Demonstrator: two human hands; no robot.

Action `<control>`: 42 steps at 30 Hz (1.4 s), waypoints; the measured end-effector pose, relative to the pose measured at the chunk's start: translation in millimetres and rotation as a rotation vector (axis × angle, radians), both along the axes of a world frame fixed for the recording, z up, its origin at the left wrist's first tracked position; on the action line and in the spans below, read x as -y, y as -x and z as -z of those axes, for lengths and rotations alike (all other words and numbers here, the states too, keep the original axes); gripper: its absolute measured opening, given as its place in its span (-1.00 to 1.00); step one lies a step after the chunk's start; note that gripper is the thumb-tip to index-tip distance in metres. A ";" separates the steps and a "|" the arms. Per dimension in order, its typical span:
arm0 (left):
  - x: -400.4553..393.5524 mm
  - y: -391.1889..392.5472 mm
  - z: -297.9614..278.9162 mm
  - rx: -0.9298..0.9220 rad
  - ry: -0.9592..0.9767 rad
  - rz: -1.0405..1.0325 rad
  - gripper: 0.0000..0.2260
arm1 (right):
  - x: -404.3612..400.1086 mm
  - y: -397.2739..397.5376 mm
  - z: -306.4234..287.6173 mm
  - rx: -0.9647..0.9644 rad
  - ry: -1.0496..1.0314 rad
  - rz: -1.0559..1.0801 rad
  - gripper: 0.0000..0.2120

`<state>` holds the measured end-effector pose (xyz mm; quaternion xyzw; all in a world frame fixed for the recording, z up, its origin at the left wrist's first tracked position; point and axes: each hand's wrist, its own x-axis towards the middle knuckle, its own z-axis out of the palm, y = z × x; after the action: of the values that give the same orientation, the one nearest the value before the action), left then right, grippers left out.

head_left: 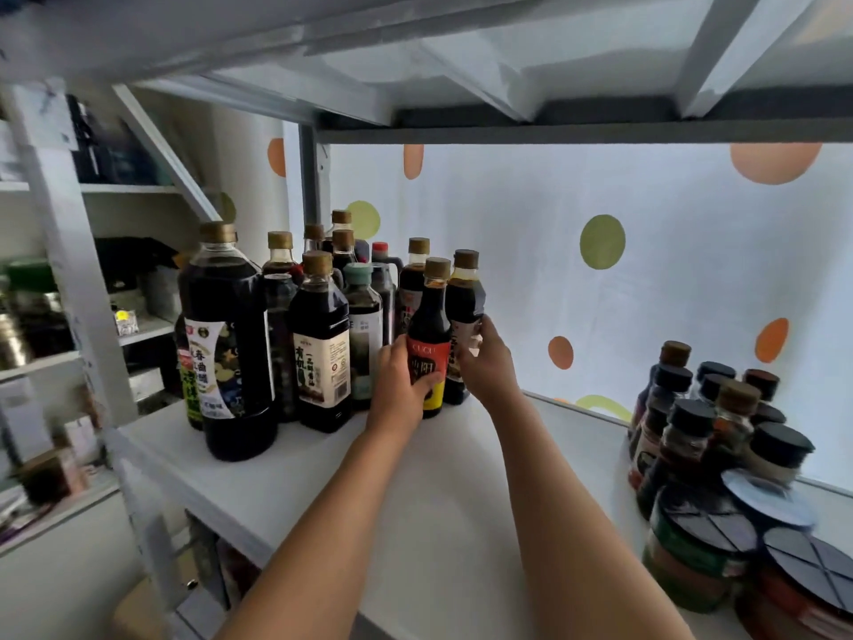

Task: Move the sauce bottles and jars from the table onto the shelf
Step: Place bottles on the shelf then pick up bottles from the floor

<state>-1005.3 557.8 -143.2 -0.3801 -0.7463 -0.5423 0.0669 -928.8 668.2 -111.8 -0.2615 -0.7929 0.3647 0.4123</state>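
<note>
Fingers (427, 385) of the left hand (399, 381) wrap the lower body of the red-label bottle (428, 339), curled shut over the label; the bottle stands upright on the shelf (415, 501), base down or very nearly so. Right hand (487, 362) cups the side of the dark bottle (464, 311) just behind and to the right, fingers partly closed round its waist, bottle upright on the shelf too. Both touch or nearly touch each other at the right edge of the bottle cluster.

Handling guess: bottles look full of dark liquid, so fairly heavy for their size, rigid, probably glass or hard plastic, breakable if knocked over. Smooth sides and glossy label, could slip; mid-body grip over the label is the sensible hold, not the narrow neck or gold cap.

Outward: left of them the packed group of dark sauce bottles, the big bottle (231, 344) at the front. Shelf middle is bare. Far right, black-capped small bottles (683, 436) and flat-lidded jars (701, 547) stand grouped. Spotted curtain (600, 242) hangs behind.
</note>
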 end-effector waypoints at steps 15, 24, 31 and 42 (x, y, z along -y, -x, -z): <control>-33.6 -3.7 12.8 -0.043 -0.089 -0.204 -0.40 | -22.2 27.3 2.4 0.029 0.000 -0.024 -0.63; -38.2 0.6 12.4 -0.205 -0.029 -0.317 -0.46 | -23.8 42.9 8.0 0.110 -0.013 0.044 -0.64; -29.6 -6.9 8.1 -0.334 0.148 -0.398 -0.61 | -18.8 40.2 19.2 0.147 -0.002 0.083 -0.83; 62.9 -17.9 10.5 -0.501 0.582 -0.096 -0.59 | 43.8 -22.4 35.9 0.608 -0.290 0.149 -0.43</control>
<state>-987.4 494.9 -153.7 -0.4684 -0.8465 -0.1945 0.1618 -906.4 624.4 -147.7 -0.3541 -0.9017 0.1225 0.2158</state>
